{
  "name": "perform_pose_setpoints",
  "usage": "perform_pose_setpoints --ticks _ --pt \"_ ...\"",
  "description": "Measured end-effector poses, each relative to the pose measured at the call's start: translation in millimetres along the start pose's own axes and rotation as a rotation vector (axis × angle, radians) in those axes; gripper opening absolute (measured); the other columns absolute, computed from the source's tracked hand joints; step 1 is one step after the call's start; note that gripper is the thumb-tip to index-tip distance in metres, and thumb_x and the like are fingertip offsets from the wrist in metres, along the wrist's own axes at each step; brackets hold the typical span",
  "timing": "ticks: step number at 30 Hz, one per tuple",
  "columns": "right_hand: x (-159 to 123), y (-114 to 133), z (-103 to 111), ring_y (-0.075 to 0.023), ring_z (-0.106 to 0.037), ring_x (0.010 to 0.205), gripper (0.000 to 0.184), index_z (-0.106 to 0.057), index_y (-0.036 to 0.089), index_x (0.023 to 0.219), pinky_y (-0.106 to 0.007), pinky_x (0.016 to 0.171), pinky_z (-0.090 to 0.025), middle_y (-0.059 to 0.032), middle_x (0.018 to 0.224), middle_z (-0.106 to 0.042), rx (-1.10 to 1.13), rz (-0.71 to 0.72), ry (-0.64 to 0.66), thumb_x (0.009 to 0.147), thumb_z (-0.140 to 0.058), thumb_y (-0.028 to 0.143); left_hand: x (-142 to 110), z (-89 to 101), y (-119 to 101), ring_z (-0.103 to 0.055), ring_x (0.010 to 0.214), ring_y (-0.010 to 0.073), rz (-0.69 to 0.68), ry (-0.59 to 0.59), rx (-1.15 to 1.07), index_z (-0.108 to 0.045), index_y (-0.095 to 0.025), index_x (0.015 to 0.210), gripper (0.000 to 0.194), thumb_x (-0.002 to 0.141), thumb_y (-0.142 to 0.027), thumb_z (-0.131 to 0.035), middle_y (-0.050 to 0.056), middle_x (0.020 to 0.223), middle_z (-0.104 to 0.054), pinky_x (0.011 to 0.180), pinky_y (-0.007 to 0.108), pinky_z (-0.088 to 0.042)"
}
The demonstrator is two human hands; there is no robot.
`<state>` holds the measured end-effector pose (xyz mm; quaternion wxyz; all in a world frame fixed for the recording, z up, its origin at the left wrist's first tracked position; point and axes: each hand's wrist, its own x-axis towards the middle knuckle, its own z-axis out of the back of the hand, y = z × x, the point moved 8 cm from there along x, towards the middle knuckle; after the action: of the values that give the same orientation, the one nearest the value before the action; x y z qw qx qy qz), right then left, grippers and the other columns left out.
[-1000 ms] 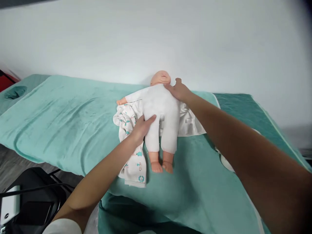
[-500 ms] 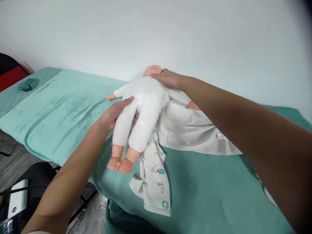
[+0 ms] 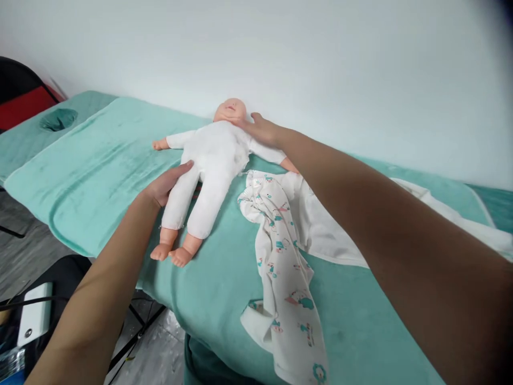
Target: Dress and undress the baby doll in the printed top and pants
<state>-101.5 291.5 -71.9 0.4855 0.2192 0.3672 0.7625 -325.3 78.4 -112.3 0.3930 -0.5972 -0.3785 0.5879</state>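
A baby doll (image 3: pixel 212 155) with a white cloth body and bare plastic head, hands and feet lies face up on the green cover. My left hand (image 3: pixel 170 182) is around its hip and upper thigh, the thumb on top and the other fingers hidden beneath. At the doll's neck and shoulder is my right hand (image 3: pixel 258 128), one digit across the neck below the chin and another raised beside the head; the rest are hidden. A printed baby garment (image 3: pixel 286 267) lies crumpled to the doll's right in view, over a plain white cloth (image 3: pixel 324 235).
The green-covered massage table (image 3: pixel 100 176) runs along a white wall (image 3: pixel 256 53) and has a face hole (image 3: pixel 59 120) at far left. A black and red chair (image 3: pixel 24 101) stands beyond it. At lower left, a white device (image 3: pixel 35 315) with a cable lies on a black surface.
The doll has moved left with both my hands, off the garment and white cloth, and down onto the green cover. Its face now shows more. The view has shifted slightly.
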Motion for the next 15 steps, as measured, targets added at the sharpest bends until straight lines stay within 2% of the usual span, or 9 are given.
perform_pose_setpoints --ticks 2,4,6,7,8,10,12,13,15 --pt "-20.1 -32.0 19.4 -0.0381 -0.062 0.127 0.09 -0.057 0.01 0.137 -0.054 0.113 -0.048 -0.0236 0.139 -0.062 -0.132 -0.112 0.022 0.094 -0.033 0.085 -6.9 13.2 -14.2 -0.071 0.104 0.0309 -0.06 -0.206 0.229 -0.065 -0.015 0.124 0.061 0.089 -0.065 -0.063 0.014 0.113 -0.075 0.094 0.048 -0.058" --pt "-47.5 -64.4 43.2 -0.0309 -0.07 0.109 0.082 -0.068 0.011 0.12 -0.043 0.103 -0.053 -0.0194 0.118 -0.072 -0.249 -0.198 0.031 0.102 -0.019 0.075 -28.3 18.0 -44.4 -0.067 0.115 0.0339 -0.222 -0.527 0.576 -0.063 -0.016 0.128 0.056 0.088 -0.056 -0.067 0.016 0.126 -0.07 0.102 0.051 -0.053" --pt "-80.3 -92.6 66.8 -0.0289 -0.071 0.105 0.075 -0.072 0.012 0.106 -0.039 0.098 -0.052 -0.0172 0.108 -0.074 -0.423 -0.271 0.058 0.105 -0.02 0.067 -55.5 -10.6 -70.7 -0.062 0.123 0.0357 -0.414 -0.713 0.893 -0.067 -0.017 0.121 0.041 0.092 -0.046 -0.062 0.017 0.129 -0.068 0.107 0.052 -0.047" --pt "-97.5 -102.5 79.0 -0.0292 -0.07 0.106 0.072 -0.073 0.014 0.102 -0.038 0.097 -0.051 -0.0165 0.109 -0.074 -0.51 -0.291 0.057 0.104 -0.025 0.067 -64.7 -35.8 -74.8 -0.062 0.123 0.0361 -0.481 -0.697 1.002 -0.07 -0.017 0.111 0.033 0.095 -0.044 -0.056 0.017 0.124 -0.069 0.107 0.052 -0.047" --pt "-114.6 -109.5 89.4 -0.0295 -0.069 0.107 0.068 -0.073 0.015 0.101 -0.038 0.095 -0.05 -0.0159 0.112 -0.074 -0.583 -0.305 0.066 0.102 -0.031 0.068 -68.7 -65.1 -70.9 -0.065 0.117 0.036 -0.498 -0.604 1.084 -0.071 -0.018 0.098 0.035 0.099 -0.045 -0.05 0.017 0.113 -0.072 0.102 0.05 -0.048" --pt "-146.5 -114.5 102.8 -0.029 -0.068 0.106 0.057 -0.074 0.018 0.103 -0.036 0.089 -0.05 -0.0135 0.116 -0.074 -0.691 -0.301 0.126 0.097 -0.045 0.068 -66.6 -126.4 -41.8 -0.07 0.095 0.0326 -0.391 -0.272 1.125 -0.069 -0.019 0.081 0.049 0.098 -0.059 -0.047 0.014 0.09 -0.073 0.088 0.044 -0.053" --pt "-173.3 -108.0 109.2 -0.0271 -0.067 0.101 0.044 -0.073 0.02 0.107 -0.034 0.085 -0.049 -0.0112 0.116 -0.074 -0.764 -0.262 0.193 0.092 -0.056 0.057 -66.1 -179.4 -15.2 -0.072 0.093 0.0305 -0.36 -0.068 1.107 -0.07 -0.018 0.089 0.05 0.092 -0.066 -0.057 0.014 0.096 -0.075 0.083 0.04 -0.054" --pt "-184.4 -101.0 111.9 -0.0261 -0.067 0.1 0.039 -0.073 0.02 0.11 -0.033 0.084 -0.049 -0.0104 0.117 -0.074 -0.792 -0.232 0.203 0.09 -0.058 0.05 -64.9 -197.5 -6.4 -0.071 0.099 0.0318 -0.358 -0.047 1.1 -0.07 -0.017 0.102 0.049 0.087 -0.064 -0.066 0.015 0.107 -0.075 0.084 0.039 -0.054" --pt "-203.2 -82.3 119.3 -0.0252 -0.066 0.102 0.037 -0.071 0.02 0.116 -0.032 0.083 -0.048 -0.0098 0.121 -0.072 -0.825 -0.177 0.153 0.087 -0.059 0.04 -62.9 -219.0 0.7 -0.07 0.11 0.0328 -0.37 -0.091 1.037 -0.066 -0.014 0.119 0.046 0.084 -0.043 -0.075 0.018 0.122 -0.072 0.09 0.04 -0.055"
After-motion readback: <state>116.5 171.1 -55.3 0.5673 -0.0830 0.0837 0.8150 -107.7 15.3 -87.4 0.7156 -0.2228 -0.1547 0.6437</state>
